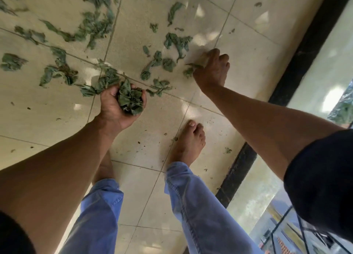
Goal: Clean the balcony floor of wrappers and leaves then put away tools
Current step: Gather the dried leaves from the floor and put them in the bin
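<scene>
Wilted green leaves [91, 26] lie scattered over the beige tiled balcony floor [248, 49]. My left hand [114, 108], palm up, grips a bunch of gathered leaves [130, 99] just above the tiles. My right hand [212, 70] reaches down to the floor, its fingers curled around a leaf [191, 70] at the near edge of a leaf cluster [162, 62]. No wrappers or tools show in this view.
My bare feet [188, 142] and blue jeans [200, 211] stand on the tiles below the hands. A black balcony edge strip [305, 43] runs along the right, with a drop and outdoor structures beyond it. Small leaf crumbs dot the floor near my feet.
</scene>
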Motion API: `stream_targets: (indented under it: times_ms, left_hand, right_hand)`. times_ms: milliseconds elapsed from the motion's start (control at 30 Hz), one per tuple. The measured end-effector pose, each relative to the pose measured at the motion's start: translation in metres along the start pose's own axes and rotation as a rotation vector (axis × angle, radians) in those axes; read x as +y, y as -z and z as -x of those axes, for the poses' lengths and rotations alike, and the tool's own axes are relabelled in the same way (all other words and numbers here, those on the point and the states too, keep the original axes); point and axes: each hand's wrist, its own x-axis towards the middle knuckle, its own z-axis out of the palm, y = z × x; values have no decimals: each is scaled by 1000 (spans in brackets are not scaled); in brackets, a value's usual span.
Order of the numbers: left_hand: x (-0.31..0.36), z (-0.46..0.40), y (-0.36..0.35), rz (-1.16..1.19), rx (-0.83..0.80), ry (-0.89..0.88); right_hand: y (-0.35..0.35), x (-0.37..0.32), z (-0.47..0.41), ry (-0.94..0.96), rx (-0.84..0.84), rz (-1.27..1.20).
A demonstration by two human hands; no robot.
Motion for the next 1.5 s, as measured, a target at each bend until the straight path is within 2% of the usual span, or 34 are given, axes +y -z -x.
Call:
stream_targets:
  times_ms: [133,233,367,400,533,667,933,1033,1133,1267,1400,1500]
  left_hand:
    - [3,1,-3,19,-11,-22]
    - [8,4,-11,12,1,-47]
    - [21,6,-12,12,15,-56]
    - [25,7,-10,2,1,-53]
    - [37,11,-2,-50,-31,-54]
    - [42,14,9,-26,2,-70]
    - [32,23,34,33,54,2]
    - [27,29,41,55,69,24]
    - [24,32,45,69,69,13]
    - [26,34,51,57,43,3]
    - [27,35,53,66,17,-13]
    - [25,36,47,60,28,-15]
  right_hand:
    - [-14,-27,17,225,-130,-66]
    - [-27,-46,36,442,-175,-11]
    - [-22,-69,29,559,121,232]
    - [-18,-73,21,575,143,257]
    - [-13,-77,-3,633,-85,328]
    - [-27,-74,11,767,-234,441]
    - [-52,-49,69,935,-255,558]
    - [-51,-39,78,989,-211,608]
    - [-43,-43,73,954,-95,546]
    - [-30,-61,51,607,70,448]
    - [-27,-72,37,257,-75,306]
    - [-33,-77,44,324,-188,236]
